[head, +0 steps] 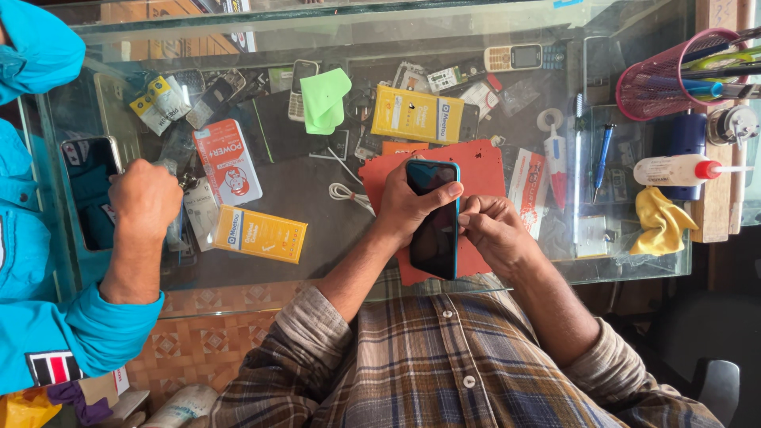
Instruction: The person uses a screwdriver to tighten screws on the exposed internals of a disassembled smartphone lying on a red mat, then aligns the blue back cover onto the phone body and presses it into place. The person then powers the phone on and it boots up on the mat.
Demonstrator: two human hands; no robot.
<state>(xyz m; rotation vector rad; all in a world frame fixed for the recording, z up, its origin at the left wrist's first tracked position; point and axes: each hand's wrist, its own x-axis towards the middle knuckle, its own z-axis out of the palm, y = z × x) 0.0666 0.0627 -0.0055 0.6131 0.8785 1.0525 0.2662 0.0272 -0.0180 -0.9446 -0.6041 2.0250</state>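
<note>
Blue-edged smartphone (434,218) upright, long axis toward chest; left hand (408,208) wraps it, thumb across screen; right hand (493,230) fingertips curled against right edge, gripping nothing else

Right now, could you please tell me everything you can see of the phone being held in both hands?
The phone is a slim slab with a dark, unlit, glossy screen and a blue edge. It is held lengthwise above the red mat on the glass counter. The left hand wraps it, thumb across the screen; the right hand touches its right edge.
</note>
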